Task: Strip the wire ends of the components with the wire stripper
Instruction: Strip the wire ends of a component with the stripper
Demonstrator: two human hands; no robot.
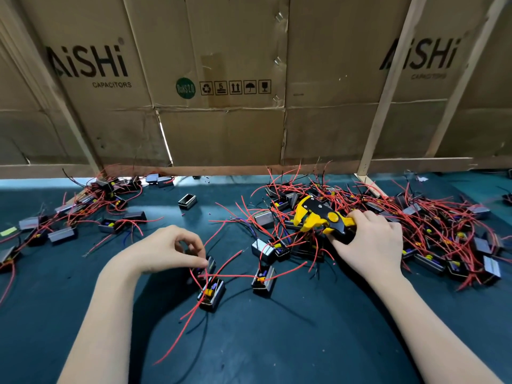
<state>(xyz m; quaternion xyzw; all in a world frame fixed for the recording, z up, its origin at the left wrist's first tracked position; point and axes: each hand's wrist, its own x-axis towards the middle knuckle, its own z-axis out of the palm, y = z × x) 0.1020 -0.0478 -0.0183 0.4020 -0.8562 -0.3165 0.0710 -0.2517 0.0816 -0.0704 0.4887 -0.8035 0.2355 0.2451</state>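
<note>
My right hand (pixel 371 243) grips the handles of a yellow and black wire stripper (pixel 318 217), whose jaws point left over a heap of components. My left hand (pixel 171 250) curls down onto a small black boxed component (pixel 207 266) with red wires, fingertips pinching it on the mat. Just below it lies another component (pixel 212 293) with long red and black wires trailing toward me. A further one (pixel 263 278) sits to the right between my hands.
A big tangle of red-wired components (pixel 429 231) fills the right side of the dark green mat (pixel 263 342). A smaller pile (pixel 83 212) lies at the left. An open black case (pixel 187 201) stands alone at the back. Cardboard walls (pixel 221 79) close off the rear.
</note>
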